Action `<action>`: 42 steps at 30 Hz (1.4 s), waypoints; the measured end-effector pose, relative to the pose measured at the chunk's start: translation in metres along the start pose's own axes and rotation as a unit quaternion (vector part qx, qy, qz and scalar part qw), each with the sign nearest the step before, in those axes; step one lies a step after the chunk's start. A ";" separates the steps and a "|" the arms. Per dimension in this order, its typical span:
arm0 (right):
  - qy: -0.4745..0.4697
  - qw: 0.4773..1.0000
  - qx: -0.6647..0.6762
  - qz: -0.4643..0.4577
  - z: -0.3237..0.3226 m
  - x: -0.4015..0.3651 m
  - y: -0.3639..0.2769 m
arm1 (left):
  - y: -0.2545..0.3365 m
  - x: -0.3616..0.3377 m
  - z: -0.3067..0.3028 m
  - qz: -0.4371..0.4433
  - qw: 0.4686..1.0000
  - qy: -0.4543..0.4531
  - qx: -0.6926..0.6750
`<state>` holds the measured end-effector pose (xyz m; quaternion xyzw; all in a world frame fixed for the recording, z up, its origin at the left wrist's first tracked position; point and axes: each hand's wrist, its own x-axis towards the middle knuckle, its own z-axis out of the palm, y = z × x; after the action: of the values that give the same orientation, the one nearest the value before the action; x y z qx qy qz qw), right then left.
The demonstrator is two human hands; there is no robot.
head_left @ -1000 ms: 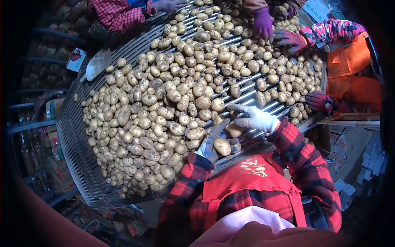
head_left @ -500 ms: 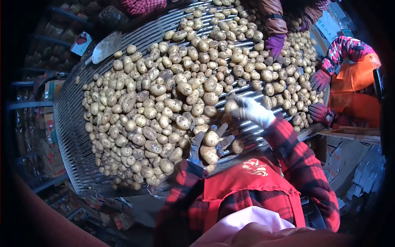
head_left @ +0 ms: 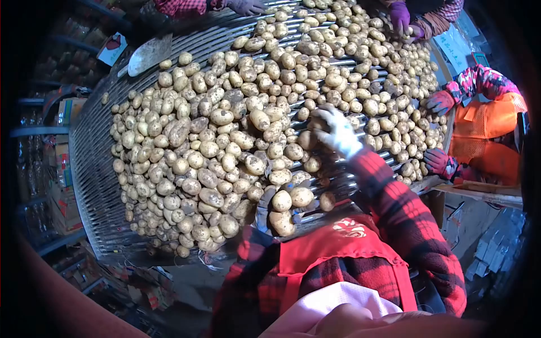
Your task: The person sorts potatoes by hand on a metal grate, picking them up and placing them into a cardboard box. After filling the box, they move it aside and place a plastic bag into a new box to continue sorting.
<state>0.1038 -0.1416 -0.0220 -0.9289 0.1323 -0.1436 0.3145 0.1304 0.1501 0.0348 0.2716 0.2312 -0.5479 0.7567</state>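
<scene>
A broad heap of soil-marked potatoes (head_left: 186,146) covers the slatted metal rack. My left hand (head_left: 262,213), in a blue-grey glove, is cupped palm up near my apron around several potatoes (head_left: 282,201); they hide most of its fingers. Over the bars to the right of the heap is my right hand (head_left: 338,132) in a white glove with darkened fingertips. Its fingers are curved and apart, the tips close to a potato (head_left: 306,139); blur hides whether they touch it.
Bare slats (head_left: 96,191) show at the rack's left side. A metal scoop-like plate (head_left: 149,55) lies at the upper left. Co-workers' gloved hands work around the edge: purple gloves (head_left: 400,18) at the top, pink-and-dark gloves (head_left: 439,160) at the right, a grey glove (head_left: 246,7) at the top left.
My right hand has moved up and slightly left, away from the potato it held. More potatoes now lie in my left hand. The purple-gloved hand has drawn back toward the top.
</scene>
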 end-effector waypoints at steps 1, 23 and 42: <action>-0.001 0.999 -0.049 0.015 -0.010 -0.009 0.008 | 0.000 0.003 -0.001 0.001 1.000 0.001 -0.006; -0.034 0.568 0.720 0.398 -0.044 -0.079 0.002 | -0.002 0.007 0.007 -0.027 0.999 0.010 0.015; -0.178 0.854 0.489 0.024 -0.058 -0.106 -0.054 | 0.011 -0.002 0.073 -0.136 0.981 -0.037 0.133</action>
<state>-0.0058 -0.0964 0.0364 -0.6615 0.0089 -0.0144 0.7498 0.1445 0.1057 0.0918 0.3156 0.1628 -0.6809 0.6405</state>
